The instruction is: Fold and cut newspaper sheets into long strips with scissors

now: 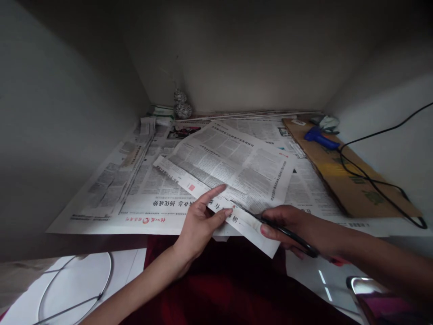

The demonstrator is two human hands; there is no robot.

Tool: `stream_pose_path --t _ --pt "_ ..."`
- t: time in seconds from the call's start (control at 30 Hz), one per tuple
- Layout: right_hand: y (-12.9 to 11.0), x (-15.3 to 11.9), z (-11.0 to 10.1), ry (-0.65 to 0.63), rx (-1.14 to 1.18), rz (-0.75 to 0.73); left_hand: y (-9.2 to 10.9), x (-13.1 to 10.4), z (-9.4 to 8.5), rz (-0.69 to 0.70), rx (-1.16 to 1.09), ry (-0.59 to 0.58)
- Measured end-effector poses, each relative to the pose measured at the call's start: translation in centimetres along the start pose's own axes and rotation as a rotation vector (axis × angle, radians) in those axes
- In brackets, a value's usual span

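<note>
Here, left hand [199, 221] pinching folded newspaper sheet [233, 171], dense grey columns, red seal mark; right hand [291, 228] closed around black scissors [280, 230], blades in sheet's edge; print unreadable

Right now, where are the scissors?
In the head view, the scissors are low and right of centre, held in the right hand, blades cutting into the newspaper sheet that the left hand steadies.

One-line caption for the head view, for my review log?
Right hand works black scissors along a folded newspaper sheet while the left hand pinches its edge, over a newspaper-covered desk.
</note>
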State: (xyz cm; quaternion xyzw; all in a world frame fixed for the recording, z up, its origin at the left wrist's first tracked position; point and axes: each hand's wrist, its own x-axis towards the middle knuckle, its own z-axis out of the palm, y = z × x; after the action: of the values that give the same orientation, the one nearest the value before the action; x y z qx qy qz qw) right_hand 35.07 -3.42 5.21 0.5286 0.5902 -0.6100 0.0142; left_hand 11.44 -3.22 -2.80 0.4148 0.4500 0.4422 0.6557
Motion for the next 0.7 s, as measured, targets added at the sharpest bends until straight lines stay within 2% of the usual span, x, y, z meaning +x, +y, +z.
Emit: stream_pose_path --t 0.3,0.53,0.7 --pt "0.2 0.2 0.0 0.038 0.049 0.023 0.1 -0.1 0.1 0.012 0.018 0.025" --pt "0.7 0.4 -0.3 0.064 -0.004 0.042 0.0 0.0 0.2 -0.009 -0.005 0.016" --pt "0.9 0.0 -1.1 0.011 -0.024 0.055 0.3 0.6 -0.6 0.044 -0.084 0.128"
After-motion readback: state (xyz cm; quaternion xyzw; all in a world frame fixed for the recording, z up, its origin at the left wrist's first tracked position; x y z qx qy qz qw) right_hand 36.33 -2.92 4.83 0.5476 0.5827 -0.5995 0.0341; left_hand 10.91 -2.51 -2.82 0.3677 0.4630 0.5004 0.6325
